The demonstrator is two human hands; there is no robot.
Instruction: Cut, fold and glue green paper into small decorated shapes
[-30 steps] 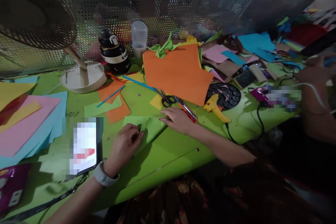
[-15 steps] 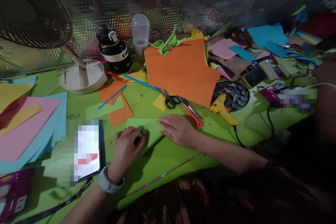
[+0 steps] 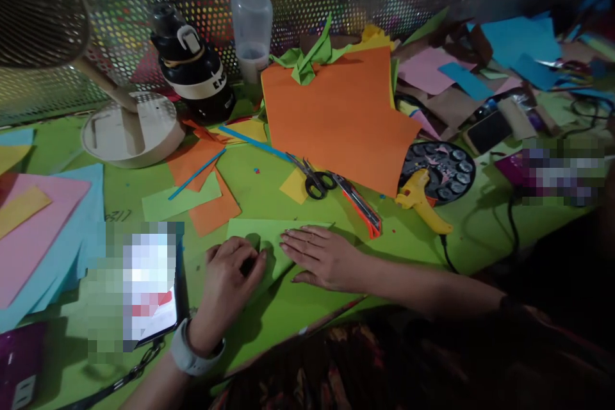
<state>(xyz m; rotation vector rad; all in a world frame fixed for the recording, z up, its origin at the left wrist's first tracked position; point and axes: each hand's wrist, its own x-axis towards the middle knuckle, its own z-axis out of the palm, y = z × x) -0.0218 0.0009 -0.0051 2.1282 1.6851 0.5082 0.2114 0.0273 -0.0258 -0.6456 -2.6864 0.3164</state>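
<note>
A folded sheet of light green paper [image 3: 275, 245] lies on the green table between my hands. My left hand [image 3: 235, 269], with a pale watch at the wrist, rests on its left part, fingers curled and thumb and forefinger closed at the paper. Across the right part my right hand [image 3: 329, 259] lies flat, its fingers stretched out. A corner of the paper shows above the right knuckles. Just beyond lie black-handled scissors [image 3: 317, 182] and an orange box cutter [image 3: 361, 208]. The tips of my left fingers are partly hidden.
A lit phone [image 3: 152, 282] lies left of my left hand. Coloured sheets [image 3: 52, 224] spread at the far left. Behind stand a fan [image 3: 132, 131], a black bottle [image 3: 196, 80] and a clear container [image 3: 252, 25]. Orange paper [image 3: 331, 102] and a yellow glue gun [image 3: 425, 202] lie beyond the right hand.
My right hand has moved toward me and flattened over the paper, uncovering its upper right corner. The left hand stays on the paper. The camera view has shifted slightly.
</note>
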